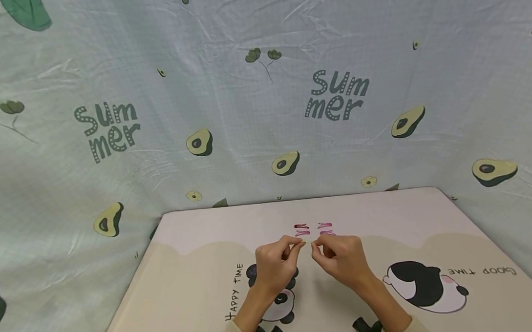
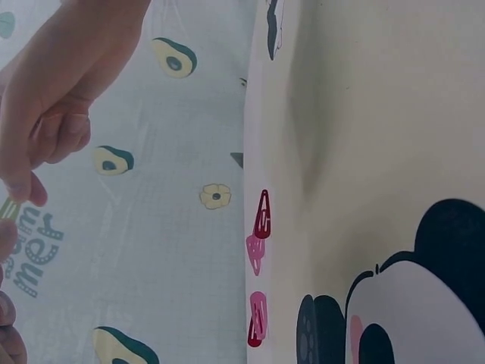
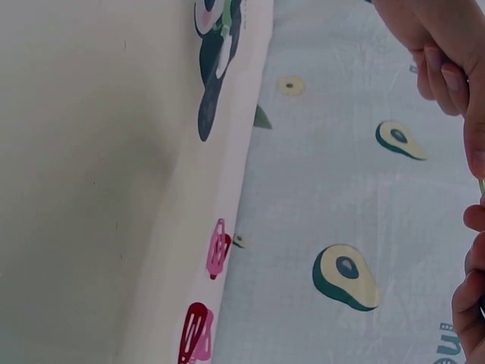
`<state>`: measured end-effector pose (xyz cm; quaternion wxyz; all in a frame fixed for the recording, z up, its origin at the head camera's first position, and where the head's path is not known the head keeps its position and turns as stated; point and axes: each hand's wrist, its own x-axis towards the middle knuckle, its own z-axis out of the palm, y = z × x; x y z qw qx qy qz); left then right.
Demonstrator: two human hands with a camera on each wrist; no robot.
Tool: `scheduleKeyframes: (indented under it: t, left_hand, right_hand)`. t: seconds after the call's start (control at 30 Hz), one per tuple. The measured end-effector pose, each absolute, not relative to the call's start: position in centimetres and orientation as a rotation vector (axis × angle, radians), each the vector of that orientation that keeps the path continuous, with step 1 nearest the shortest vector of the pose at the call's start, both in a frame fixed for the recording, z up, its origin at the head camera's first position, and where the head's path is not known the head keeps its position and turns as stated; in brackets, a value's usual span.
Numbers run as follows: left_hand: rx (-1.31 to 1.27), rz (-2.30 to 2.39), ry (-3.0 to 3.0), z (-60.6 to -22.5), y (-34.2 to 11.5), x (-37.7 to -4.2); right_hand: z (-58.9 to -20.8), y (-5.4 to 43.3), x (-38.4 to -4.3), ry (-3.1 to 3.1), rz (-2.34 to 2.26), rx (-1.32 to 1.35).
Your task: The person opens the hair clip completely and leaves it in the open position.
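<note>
In the head view my left hand (image 1: pixel 276 263) and right hand (image 1: pixel 344 261) face each other over the table, fingertips close together. Thumb and forefinger of each hand pinch a small yellow-green hair clip (image 2: pixel 9 209), mostly hidden by the fingers. The left wrist view catches the right hand (image 2: pixel 64 83) at upper left and part of the left hand (image 2: pixel 9 322) along the edge. Just beyond the hands lie several snap hair clips, among them a dark red clip (image 1: pixel 301 226) and a pink clip (image 1: pixel 325 225).
The clips lie in two groups on the pale printed tabletop (image 1: pixel 199 280), near its far side. A panda print (image 1: pixel 277 309) and a dog print (image 1: pixel 424 285) decorate it. Behind the table's far edge hangs a light curtain (image 1: pixel 237 108) with avocado prints.
</note>
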<state>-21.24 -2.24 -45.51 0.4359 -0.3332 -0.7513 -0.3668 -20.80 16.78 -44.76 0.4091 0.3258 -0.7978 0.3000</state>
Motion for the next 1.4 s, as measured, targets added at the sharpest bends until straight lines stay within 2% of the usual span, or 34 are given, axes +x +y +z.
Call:
scheduleKeyframes:
  t: [0.97, 1.4]
  left_hand:
    - [-0.85, -0.945, -1.87, -45.78, -2.35, -21.31]
    - [-0.816, -0.96, -1.921, -46.02, -2.53, -21.47]
  right_hand:
    - [-44.58, 17.58, -21.28, -1.997, 0.78, 0.814]
    - [-44.82, 17.74, -21.29, -2.072, 0.79, 0.733]
